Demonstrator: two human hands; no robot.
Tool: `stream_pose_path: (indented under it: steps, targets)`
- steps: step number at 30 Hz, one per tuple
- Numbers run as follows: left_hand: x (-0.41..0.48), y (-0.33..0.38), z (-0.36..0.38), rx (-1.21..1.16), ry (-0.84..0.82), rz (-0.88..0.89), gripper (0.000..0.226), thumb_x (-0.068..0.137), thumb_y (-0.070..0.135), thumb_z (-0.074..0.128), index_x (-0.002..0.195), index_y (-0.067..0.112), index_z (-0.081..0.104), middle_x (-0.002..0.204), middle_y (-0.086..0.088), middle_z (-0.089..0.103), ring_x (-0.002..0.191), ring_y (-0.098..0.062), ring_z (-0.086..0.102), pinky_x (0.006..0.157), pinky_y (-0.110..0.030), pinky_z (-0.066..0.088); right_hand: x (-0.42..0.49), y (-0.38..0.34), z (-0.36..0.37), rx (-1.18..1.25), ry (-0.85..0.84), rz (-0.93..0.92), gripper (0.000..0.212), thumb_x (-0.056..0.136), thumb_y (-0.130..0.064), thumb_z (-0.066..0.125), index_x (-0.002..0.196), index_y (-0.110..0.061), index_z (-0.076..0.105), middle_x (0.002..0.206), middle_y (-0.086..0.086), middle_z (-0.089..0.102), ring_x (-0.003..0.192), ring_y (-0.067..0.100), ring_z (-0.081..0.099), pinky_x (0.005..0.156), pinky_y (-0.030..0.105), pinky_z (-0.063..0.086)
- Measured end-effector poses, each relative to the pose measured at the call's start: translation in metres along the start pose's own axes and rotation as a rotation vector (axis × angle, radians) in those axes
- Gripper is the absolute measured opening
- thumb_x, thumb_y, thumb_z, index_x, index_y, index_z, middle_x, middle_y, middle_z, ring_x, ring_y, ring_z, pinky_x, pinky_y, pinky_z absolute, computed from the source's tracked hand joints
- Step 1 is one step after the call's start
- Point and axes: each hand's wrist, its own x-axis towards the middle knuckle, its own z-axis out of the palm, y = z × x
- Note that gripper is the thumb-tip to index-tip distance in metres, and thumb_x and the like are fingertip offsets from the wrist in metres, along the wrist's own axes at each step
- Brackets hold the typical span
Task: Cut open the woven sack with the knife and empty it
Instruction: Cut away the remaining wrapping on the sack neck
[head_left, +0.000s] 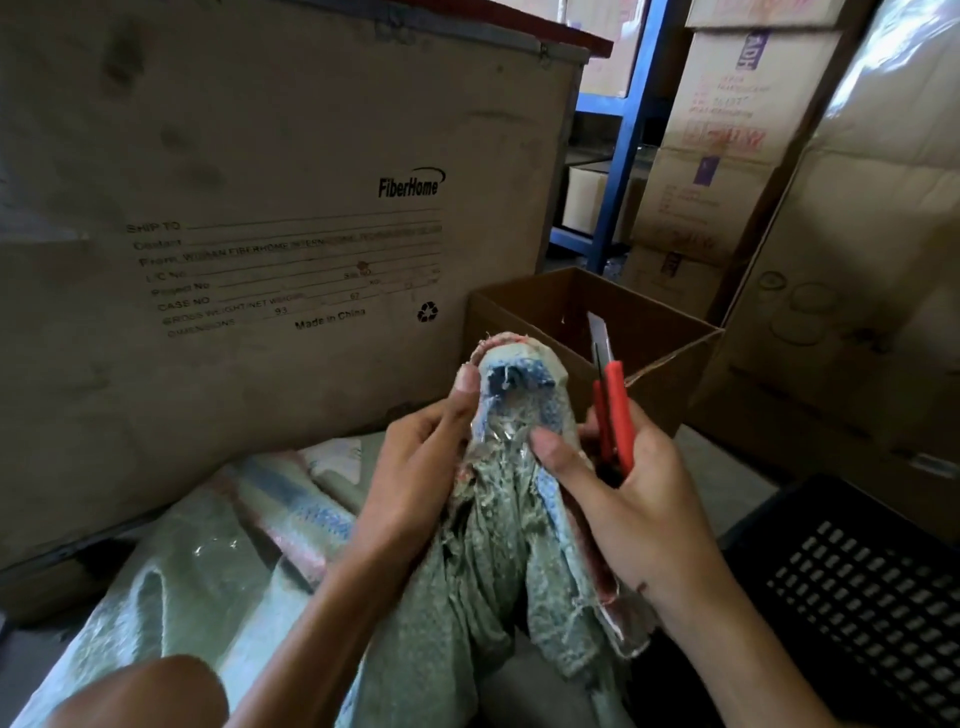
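Hands meet at the bunched neck of the woven sack (498, 519), which rises between them from its body lying low at left. The left hand (415, 462) pinches the neck's left side, fingers closed on the fabric. The right hand (628, 499) grips the red knife (613, 410), blade up, thumb pressing the sack. An open cardboard box (649, 332) stands just behind.

sack (483, 545): rough frayed woven plastic | knife (613, 410): glossy red plastic, metal blade | box (587, 312): matt cardboard
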Motion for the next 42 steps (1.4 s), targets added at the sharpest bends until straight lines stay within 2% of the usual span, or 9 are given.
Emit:
stream_pose_path:
  steps: [6, 12, 17, 22, 26, 30, 34, 38, 42]
  targets:
    - [0.008, -0.009, -0.016, 0.105, -0.220, 0.113, 0.054, 0.093, 0.051, 0.061, 0.102, -0.002, 0.071, 0.099, -0.030, 0.072, 0.095, -0.051, 0.068, 0.082, -0.064, 0.052, 0.009, 0.008, -0.013, 0.048, -0.048, -0.049, 0.043, 0.071, -0.057, 0.076, 0.090, -0.025, 0.054, 0.098, 0.016, 0.069, 0.094, 0.027, 0.070, 0.086, 0.052, 0.057]
    - [0.013, -0.010, -0.040, 0.006, -0.410, 0.057, 0.046, 0.094, 0.040, 0.059, 0.068, 0.005, 0.069, 0.067, -0.007, 0.058, 0.062, -0.017, 0.052, 0.060, -0.027, 0.042, 0.021, 0.010, -0.041, 0.215, -0.259, 0.012, 0.045, 0.067, -0.042, 0.081, 0.094, -0.015, 0.057, 0.091, 0.002, 0.061, 0.091, 0.009, 0.064, 0.089, 0.032, 0.056]
    - [0.019, -0.026, -0.053, -0.127, -0.515, -0.052, 0.066, 0.082, 0.049, 0.073, 0.076, -0.015, 0.057, 0.076, -0.021, 0.055, 0.063, -0.026, 0.052, 0.064, -0.036, 0.044, 0.025, 0.012, -0.040, 0.250, -0.337, 0.012, 0.035, 0.066, -0.031, 0.078, 0.094, -0.031, 0.057, 0.078, -0.027, 0.062, 0.085, -0.007, 0.060, 0.078, 0.008, 0.048]
    - [0.017, -0.028, -0.049, -0.221, -0.328, -0.220, 0.078, 0.072, 0.069, 0.066, 0.115, 0.005, 0.071, 0.119, -0.016, 0.072, 0.106, -0.026, 0.070, 0.094, -0.039, 0.056, 0.020, 0.002, -0.024, 0.167, -0.217, -0.057, 0.022, 0.072, -0.032, 0.075, 0.088, -0.026, 0.061, 0.072, -0.019, 0.063, 0.075, -0.009, 0.063, 0.071, 0.009, 0.049]
    - [0.016, -0.028, -0.052, -0.031, -0.334, -0.145, 0.121, 0.012, 0.090, 0.071, 0.106, 0.015, 0.062, 0.078, 0.008, 0.068, 0.044, 0.016, 0.061, 0.045, -0.001, 0.046, 0.020, 0.002, -0.002, -0.013, -0.023, -0.019, 0.030, 0.071, -0.044, 0.080, 0.093, -0.026, 0.070, 0.082, -0.001, 0.074, 0.080, 0.012, 0.070, 0.072, 0.032, 0.057]
    - [0.010, -0.018, -0.045, 0.064, -0.303, -0.191, 0.057, 0.067, 0.051, 0.081, 0.105, 0.012, 0.065, 0.091, 0.004, 0.073, 0.075, -0.003, 0.070, 0.069, -0.014, 0.053, 0.024, -0.002, 0.016, -0.149, 0.125, -0.007, 0.026, 0.077, -0.017, 0.082, 0.075, -0.023, 0.057, 0.078, -0.007, 0.064, 0.074, 0.002, 0.058, 0.064, 0.017, 0.040]
    - [0.015, -0.014, -0.060, 0.174, -0.165, -0.090, 0.087, 0.057, 0.063, 0.083, 0.133, 0.032, 0.056, 0.129, 0.008, 0.066, 0.119, -0.014, 0.063, 0.104, -0.040, 0.051, 0.030, -0.013, 0.031, 0.054, 0.047, 0.121, 0.019, 0.090, -0.008, 0.067, 0.078, -0.021, 0.058, 0.082, -0.007, 0.062, 0.078, 0.000, 0.056, 0.081, 0.020, 0.046]
    - [0.015, -0.006, -0.062, 0.125, 0.007, 0.042, 0.073, 0.058, 0.058, 0.082, 0.120, 0.029, 0.060, 0.111, 0.003, 0.075, 0.101, -0.014, 0.073, 0.086, -0.034, 0.061, 0.023, -0.032, 0.033, 0.469, -0.167, 0.255, 0.030, 0.089, -0.039, 0.061, 0.091, -0.010, 0.065, 0.068, 0.007, 0.068, 0.058, 0.015, 0.066, 0.057, 0.016, 0.045]
    - [0.015, -0.007, -0.047, 0.147, 0.220, 0.078, 0.086, 0.048, 0.080, 0.076, 0.106, 0.020, 0.059, 0.095, -0.004, 0.076, 0.084, -0.014, 0.076, 0.073, -0.032, 0.063, 0.007, -0.028, 0.043, 0.133, -0.353, 0.031, 0.051, 0.058, -0.043, 0.090, 0.100, -0.038, 0.061, 0.096, -0.025, 0.073, 0.088, -0.016, 0.065, 0.068, 0.006, 0.049]
